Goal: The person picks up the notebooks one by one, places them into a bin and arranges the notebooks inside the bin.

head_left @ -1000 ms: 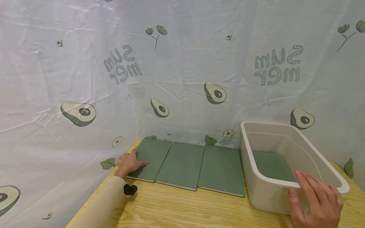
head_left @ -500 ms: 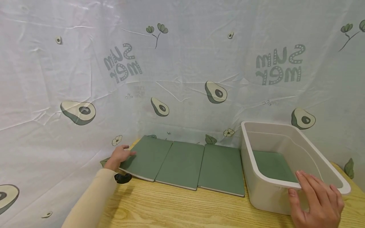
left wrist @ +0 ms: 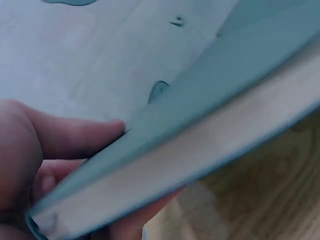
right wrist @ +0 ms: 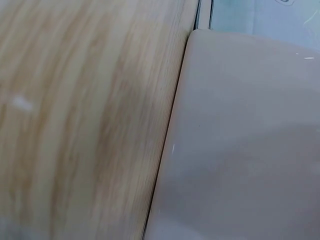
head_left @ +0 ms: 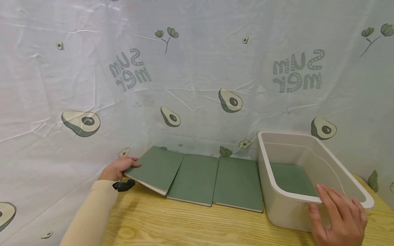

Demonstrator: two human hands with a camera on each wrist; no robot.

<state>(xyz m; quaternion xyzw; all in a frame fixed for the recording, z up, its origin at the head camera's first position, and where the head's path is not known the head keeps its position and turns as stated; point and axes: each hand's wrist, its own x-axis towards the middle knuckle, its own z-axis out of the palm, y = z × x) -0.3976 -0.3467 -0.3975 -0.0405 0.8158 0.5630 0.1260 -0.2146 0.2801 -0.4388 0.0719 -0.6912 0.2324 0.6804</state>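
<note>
In the head view, several green notebooks lie on the wooden table. My left hand [head_left: 118, 168] grips the left notebook [head_left: 158, 167] at its outer edge, and that side is raised off the table. The left wrist view shows its thumb on the green cover [left wrist: 200, 95] and fingers underneath, with the pale page edges facing the camera. The middle notebook [head_left: 194, 179] and the right notebook [head_left: 238, 184] lie flat. My right hand [head_left: 341, 217] rests on the near rim of a beige plastic bin [head_left: 289, 212], fingers extended over it and thumb outside. Another green notebook [head_left: 292, 179] lies inside the bin.
The wooden table [head_left: 184, 225] extends in front of the notebooks. A white curtain [head_left: 197, 61] printed with avocados hangs close behind and along the left. The bin's wall [right wrist: 240, 140] fills the right of the right wrist view and stands beside the right notebook.
My left hand has moved from atop the left notebook to its outer edge, taken hold of it and lifted that side. The right hand has stayed on the bin's rim.
</note>
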